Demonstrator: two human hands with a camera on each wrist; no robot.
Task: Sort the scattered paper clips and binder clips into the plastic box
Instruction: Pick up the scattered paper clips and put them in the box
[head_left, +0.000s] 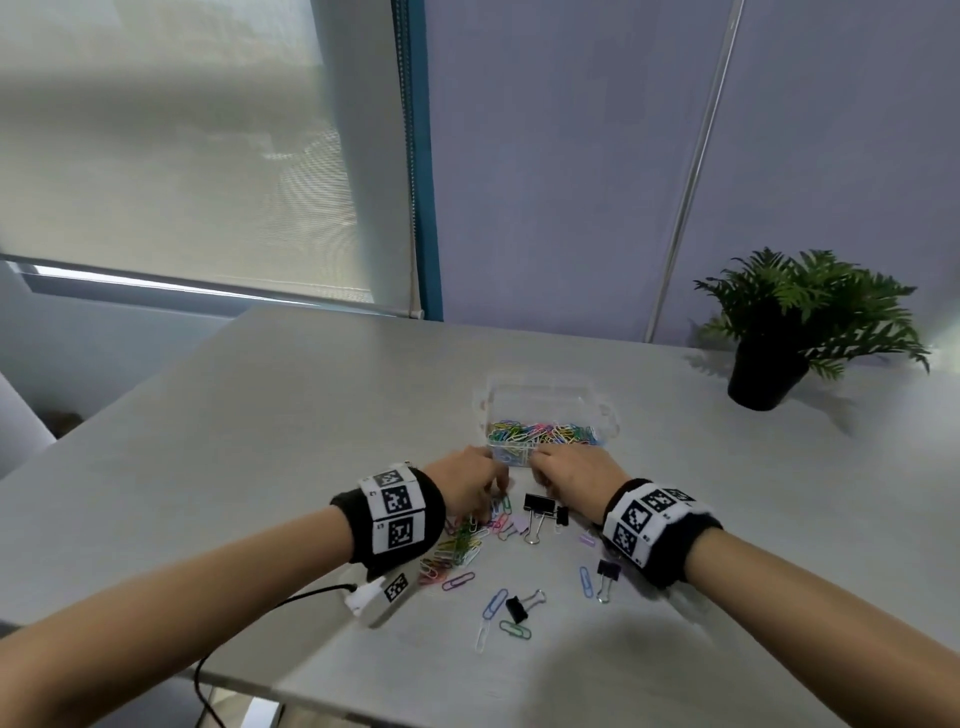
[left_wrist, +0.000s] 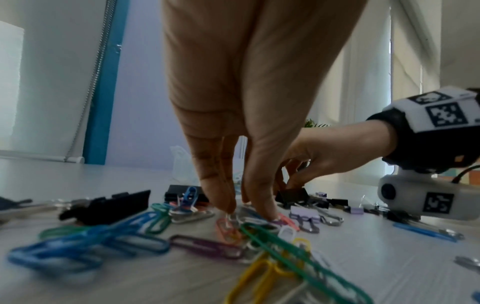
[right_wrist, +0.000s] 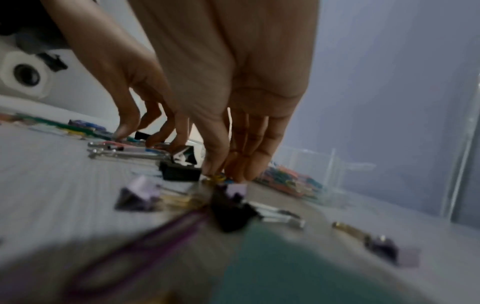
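The clear plastic box (head_left: 605, 410) stands mid-table with many coloured paper clips (head_left: 545, 434) inside. Just in front of it, both hands reach down to the table. My left hand (head_left: 496, 491) points its fingers down into the heap of scattered paper clips (left_wrist: 259, 232) and pinches a pale paper clip (left_wrist: 233, 221) between thumb and fingertips (left_wrist: 226, 203). My right hand (head_left: 540, 475) has its fingertips (right_wrist: 249, 170) gathered round a small yellow clip (right_wrist: 215, 178), beside a black binder clip (right_wrist: 180, 172). More binder clips (head_left: 537, 506) lie between the wrists.
Loose paper clips and small binder clips (head_left: 517, 608) lie toward the table's near edge. A potted plant (head_left: 769, 364) stands at the far right. A cable (head_left: 249, 623) runs from my left wrist over the front edge. A blind-covered window and a wall are behind.
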